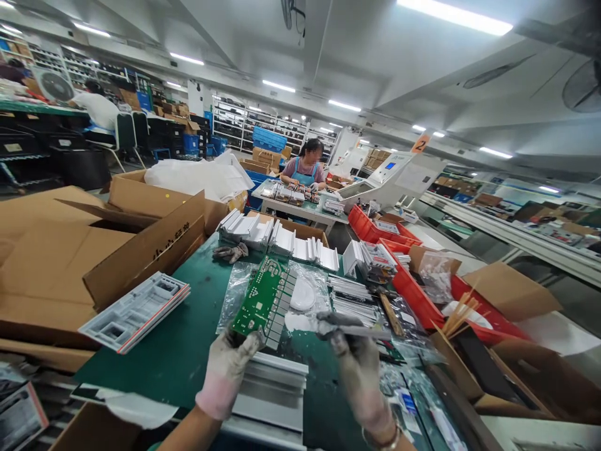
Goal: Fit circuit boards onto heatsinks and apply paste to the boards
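Note:
My left hand (230,369), in a dirty white glove, grips the lower end of a green circuit board (260,300), which is tilted up with a row of metal pads along its right side. My right hand (354,366), gloved too and slightly blurred, is closed around the grey handle of a spatula (361,331). White paste (303,295) lies on clear plastic film just beyond the spatula's left end. Below the board, a silver aluminium profile (272,391) rests at the table's near edge.
Several aluminium profiles (282,241) line the green table's far edge, beside a crumpled glove (231,252). Grey plastic panels (136,310) lie at left, near a large cardboard box (145,250). Red bins (417,294) stand at right. A co-worker (305,166) sits at a table beyond.

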`<state>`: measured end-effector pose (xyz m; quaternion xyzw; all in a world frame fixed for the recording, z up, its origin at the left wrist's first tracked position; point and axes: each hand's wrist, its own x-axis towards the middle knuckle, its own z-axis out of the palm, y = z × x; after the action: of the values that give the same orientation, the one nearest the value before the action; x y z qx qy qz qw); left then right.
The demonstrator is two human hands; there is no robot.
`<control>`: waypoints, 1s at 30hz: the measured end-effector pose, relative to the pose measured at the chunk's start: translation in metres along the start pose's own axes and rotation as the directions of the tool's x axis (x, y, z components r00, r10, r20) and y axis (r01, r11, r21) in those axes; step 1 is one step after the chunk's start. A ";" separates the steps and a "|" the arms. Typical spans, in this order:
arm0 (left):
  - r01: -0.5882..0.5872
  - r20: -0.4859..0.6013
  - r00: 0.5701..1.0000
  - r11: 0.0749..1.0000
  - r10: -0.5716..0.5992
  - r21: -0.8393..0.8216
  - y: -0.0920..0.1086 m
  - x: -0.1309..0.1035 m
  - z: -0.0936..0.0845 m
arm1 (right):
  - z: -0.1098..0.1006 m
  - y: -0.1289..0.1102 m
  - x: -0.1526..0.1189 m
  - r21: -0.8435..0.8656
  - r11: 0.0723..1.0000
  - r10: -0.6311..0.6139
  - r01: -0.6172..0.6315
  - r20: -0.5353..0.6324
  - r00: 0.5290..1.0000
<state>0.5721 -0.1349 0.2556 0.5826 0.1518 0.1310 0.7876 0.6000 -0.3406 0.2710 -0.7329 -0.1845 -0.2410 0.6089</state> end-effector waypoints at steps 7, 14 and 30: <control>0.054 -0.060 0.997 0.997 -0.058 -0.057 -0.004 -0.009 0.000 | 0.010 -0.039 -0.018 -0.134 0.893 -0.390 0.430 0.250 0.886; 0.071 -0.032 0.997 0.997 -0.071 0.000 -0.007 -0.013 -0.003 | 0.003 -0.034 -0.011 -0.181 0.828 -0.459 0.530 0.325 0.827; -0.045 0.012 0.999 0.975 0.044 0.219 -0.002 -0.020 -0.018 | 0.001 -0.015 0.034 -0.424 0.811 -0.451 0.402 -0.016 0.892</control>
<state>0.5467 -0.1278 0.2503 0.6697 0.1495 0.1291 0.7159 0.6192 -0.3376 0.3024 -0.7685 -0.2541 -0.4466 0.3812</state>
